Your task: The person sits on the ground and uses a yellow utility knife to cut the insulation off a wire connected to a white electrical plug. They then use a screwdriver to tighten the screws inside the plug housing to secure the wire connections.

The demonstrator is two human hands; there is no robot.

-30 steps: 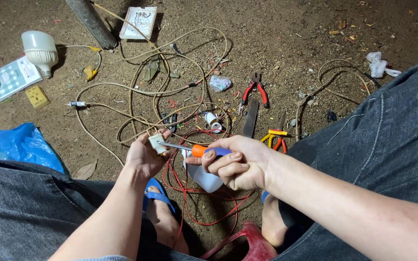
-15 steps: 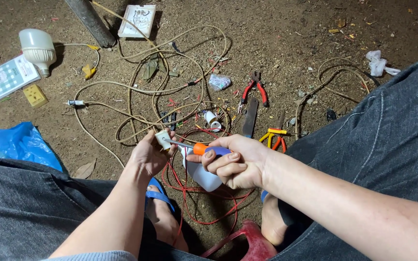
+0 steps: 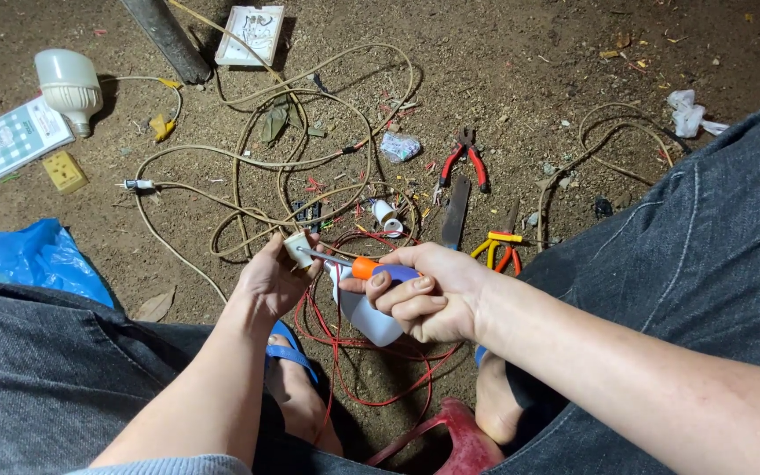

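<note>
Two hands at work over the dirt floor [image 3: 573,53]. I see the left hand [image 3: 267,280] closed around a small white socket [image 3: 296,248], held above the tangle of cable [image 3: 248,163]. The right hand [image 3: 428,295] grips a screwdriver [image 3: 358,266] by its orange-and-blue handle, tip at the socket. Against the earlier frame, socket and tip sit slightly higher and nearer the cable; both grips are unchanged. Red pliers [image 3: 468,158] lie beyond, untouched.
</note>
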